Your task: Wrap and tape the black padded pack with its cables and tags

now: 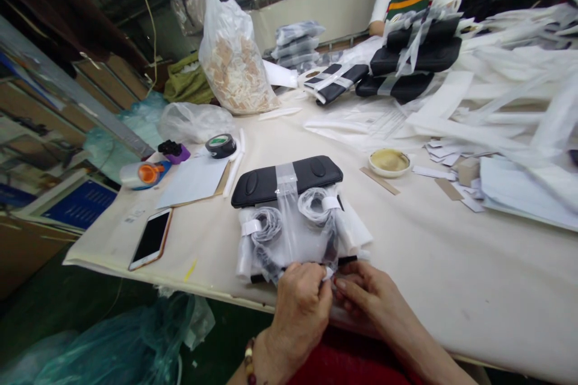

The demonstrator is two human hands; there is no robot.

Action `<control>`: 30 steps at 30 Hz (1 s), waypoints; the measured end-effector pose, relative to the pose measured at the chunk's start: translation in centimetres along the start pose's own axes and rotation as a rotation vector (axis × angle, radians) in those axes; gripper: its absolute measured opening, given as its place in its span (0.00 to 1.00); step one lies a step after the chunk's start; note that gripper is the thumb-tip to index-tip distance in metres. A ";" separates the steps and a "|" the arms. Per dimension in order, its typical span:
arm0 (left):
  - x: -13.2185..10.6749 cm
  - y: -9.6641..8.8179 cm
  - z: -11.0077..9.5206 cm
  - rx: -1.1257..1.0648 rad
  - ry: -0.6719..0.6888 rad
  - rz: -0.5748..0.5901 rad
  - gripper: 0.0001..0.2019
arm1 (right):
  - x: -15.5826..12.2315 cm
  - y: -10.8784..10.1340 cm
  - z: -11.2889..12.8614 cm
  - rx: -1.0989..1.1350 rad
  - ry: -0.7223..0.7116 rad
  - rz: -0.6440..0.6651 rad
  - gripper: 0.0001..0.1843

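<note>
A black padded bag (pixel 253 183) lies in front of me near the table's front edge, with a band of clear plastic wrap (pixel 289 210) around its middle. On its near side are two coiled straps (pixel 316 207) in clear plastic, each held by a white tie, and rolls of white padding (pixel 354 225) at the sides. At the bag's near edge my left hand (pixel 303 301) is closed, pinching the wrap beside a small white piece. My right hand (pixel 372 292) is just to the right, thumb and fingers pressed together close to the left fingertips; what they pinch is hidden.
A phone (pixel 152 239), black tape roll (pixel 221 145) and orange-cored tape dispenser (pixel 147 174) lie left. Right are a shallow dish (pixel 389 162) and paper pieces (pixel 456 162). Wrapped black bags (pixel 415 57) are stacked behind, before a co-worker (pixel 409 3). A bag of scraps (pixel 235 66) stands at the back.
</note>
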State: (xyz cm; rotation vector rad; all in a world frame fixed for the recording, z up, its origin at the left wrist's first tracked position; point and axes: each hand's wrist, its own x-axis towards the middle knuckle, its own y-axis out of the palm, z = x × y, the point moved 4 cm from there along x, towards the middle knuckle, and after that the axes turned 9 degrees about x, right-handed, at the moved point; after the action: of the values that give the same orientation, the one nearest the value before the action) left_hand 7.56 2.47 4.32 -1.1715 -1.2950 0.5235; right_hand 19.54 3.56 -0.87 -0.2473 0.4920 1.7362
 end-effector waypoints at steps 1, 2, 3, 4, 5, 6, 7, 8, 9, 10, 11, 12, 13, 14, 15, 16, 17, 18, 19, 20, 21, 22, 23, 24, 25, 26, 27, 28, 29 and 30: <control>0.1 0.0 0.0 -0.009 -0.011 0.011 0.08 | 0.1 0.1 -0.1 -0.012 -0.004 0.003 0.16; 0.2 -0.1 0.1 -0.020 -0.023 0.030 0.07 | 0.1 0.2 -0.1 -0.016 -0.013 0.009 0.15; 0.3 -0.1 0.1 -0.033 -0.036 0.051 0.07 | 0.2 0.3 -0.1 -0.014 -0.028 0.012 0.14; 0.4 -0.1 0.2 -0.045 -0.048 0.071 0.06 | 0.2 0.5 -0.1 -0.010 -0.047 0.012 0.13; 0.5 -0.2 0.2 -0.054 -0.056 0.089 0.06 | 0.1 0.6 -0.1 -0.005 -0.067 0.010 0.12; 0.5 -0.2 0.3 -0.061 -0.061 0.109 0.06 | 0.0 0.6 -0.2 -0.002 -0.085 0.008 0.11; 0.6 -0.2 0.3 -0.065 -0.070 0.127 0.06 | -0.1 0.7 -0.2 -0.004 -0.104 0.003 0.11; 0.6 -0.1 0.4 -0.065 -0.081 0.146 0.06 | -0.1 0.7 -0.2 -0.017 -0.125 -0.002 0.10; 0.6 -0.1 0.4 -0.065 -0.095 0.167 0.06 | -0.2 0.7 -0.3 -0.035 -0.146 -0.013 0.10; 0.6 -0.1 0.5 -0.066 -0.111 0.191 0.06 | -0.3 0.6 -0.4 -0.056 -0.164 -0.026 0.10; 0.6 0.0 0.5 -0.071 -0.132 0.219 0.06 | -0.3 0.6 -0.4 -0.077 -0.178 -0.040 0.09; 0.6 0.1 0.6 -0.079 -0.158 0.253 0.06 | -0.3 0.6 -0.5 -0.092 -0.191 -0.056 0.09; 0.6 0.1 0.6 -0.093 -0.189 0.292 0.05 | -0.2 0.6 -0.6 -0.091 -0.201 -0.067 0.09; 0.6 0.2 0.7 -0.111 -0.224 0.333 0.05 | -0.1 0.7 -0.8 -0.067 -0.203 -0.070 0.09; 0.7 0.2 0.7 -0.132 -0.266 0.374 0.05 | -0.1 0.8 -0.9 -0.019 -0.201 -0.068 0.09; 0.7 0.3 0.8 -0.156 -0.307 0.410 0.05 | 0.0 1.0 -0.9 0.049 -0.194 -0.064 0.10; 0.8 0.3 0.9 -0.183 -0.348 0.438 0.05 | 0.0 1.2 -0.9 0.131 -0.179 -0.057 0.11; 0.9 0.3 1.0 -0.218 -0.384 0.459 0.05 | 0.1 1.5 -0.9 0.219 -0.155 -0.046 0.12; 0.9 0.4 1.1 -0.264 -0.417 0.476 0.05 | 0.1 1.7 -0.9 0.303 -0.128 -0.035 0.13; 1.0 0.4 1.2 -0.313 -0.446 0.489 0.05 | 0.1 1.9 -0.8 0.379 -0.102 -0.027 0.14; 1.0 0.4 1.4 -0.358 -0.472 0.500 0.05 | 0.1 2.1 -0.7 0.440 -0.079 -0.021 0.15; 1.0 0.5 1.5 -0.395 -0.493 0.508 0.06 | 0.1 2.3 -0.6 0.482 -0.061 -0.019 0.16; 1.0 0.5 1.7 -0.421 -0.509 0.516 0.06 | 0.1 2.4 -0.5 0.504 -0.054 -0.023 0.17; 1.0 0.5 1.8 -0.432 -0.518 0.521 0.06 | 0.1 2.4 -0.4 0.510 -0.058 -0.033 0.17; 1.1 0.4 1.8 -0.433 -0.522 0.522 0.06 | 0.1 2.4 -0.3 0.504 -0.066 -0.045 0.17; 1.2 0.4 1.8 -0.429 -0.521 0.522 0.06 | 0.1 2.5 -0.3 0.493 -0.074 -0.059 0.17; 1.2 0.3 1.8 -0.426 -0.520 0.524 0.06 | 0.1 2.5 -0.3 0.481 -0.082 -0.069 0.17; 1.3 0.3 1.6 -0.424 -0.517 0.527 0.06 | 0.2 2.5 -0.4 0.470 -0.086 -0.078 0.17; 1.4 0.2 1.5 -0.417 -0.512 0.528 0.06 | 0.2 2.5 -0.4 0.465 -0.087 -0.087 0.17; 1.5 0.2 1.4 -0.405 -0.506 0.523 0.06 | 0.3 2.6 -0.5 0.466 -0.088 -0.095 0.17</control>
State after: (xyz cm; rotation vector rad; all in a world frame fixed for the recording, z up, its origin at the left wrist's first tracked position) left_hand 6.75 4.28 4.65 -1.8156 -1.5667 1.0203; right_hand 16.92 3.20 -0.97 0.1356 0.7890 1.4857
